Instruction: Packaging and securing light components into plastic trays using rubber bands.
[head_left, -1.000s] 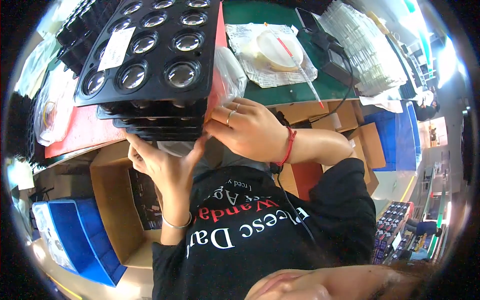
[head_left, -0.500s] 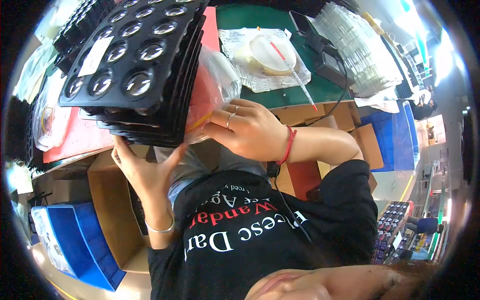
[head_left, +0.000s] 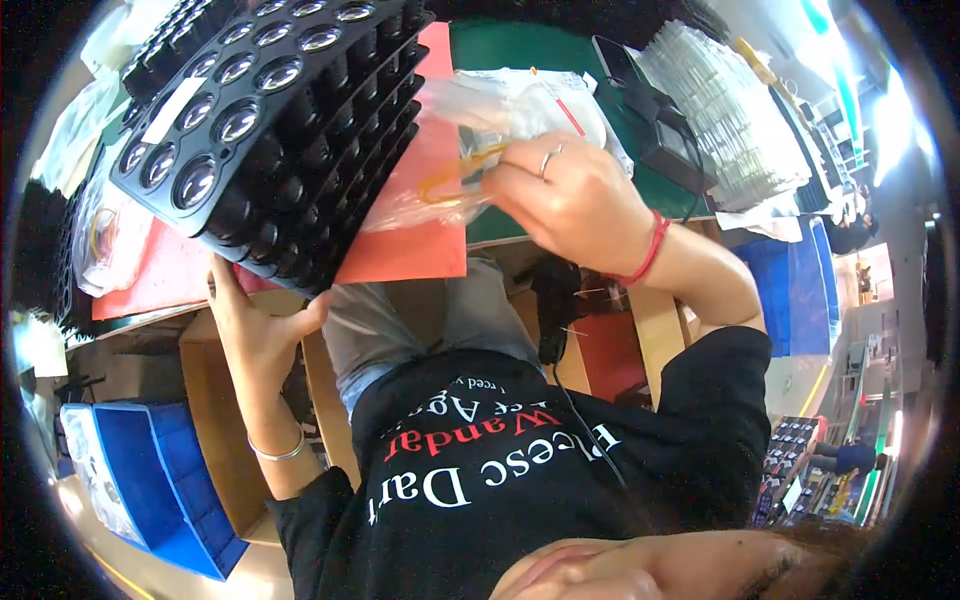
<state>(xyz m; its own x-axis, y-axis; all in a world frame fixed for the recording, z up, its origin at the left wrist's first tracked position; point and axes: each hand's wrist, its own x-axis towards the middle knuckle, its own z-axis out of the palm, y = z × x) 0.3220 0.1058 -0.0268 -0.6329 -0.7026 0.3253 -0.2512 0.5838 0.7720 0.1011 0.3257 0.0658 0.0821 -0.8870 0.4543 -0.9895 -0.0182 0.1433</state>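
Observation:
A stack of black plastic trays (head_left: 300,170) with clear round lenses in their cups stands tilted at the left, a white label strip (head_left: 174,110) on its top. My left hand (head_left: 260,320) grips the stack's near lower edge, thumb at the corner and fingers partly hidden beneath. To the right of the stack, my right hand (head_left: 572,195) is closed in a pinch on a clear plastic bag (head_left: 425,205). A yellow rubber band (head_left: 440,185) loops at the bag beside those fingertips. The bag lies partly over a red sheet (head_left: 415,250).
On the green table, a white round dish (head_left: 588,118) and a red-and-white stick (head_left: 570,115) lie behind my right hand. Further right are a black box with a cable (head_left: 665,135) and stacked clear trays (head_left: 725,110). Blue bins (head_left: 160,480) and cardboard boxes (head_left: 225,430) stand below the table.
My right hand has moved right and slightly up, drawing the plastic bag and rubber band away from the trays. The stack now tilts more, showing its right side. My left hand has shifted slightly left.

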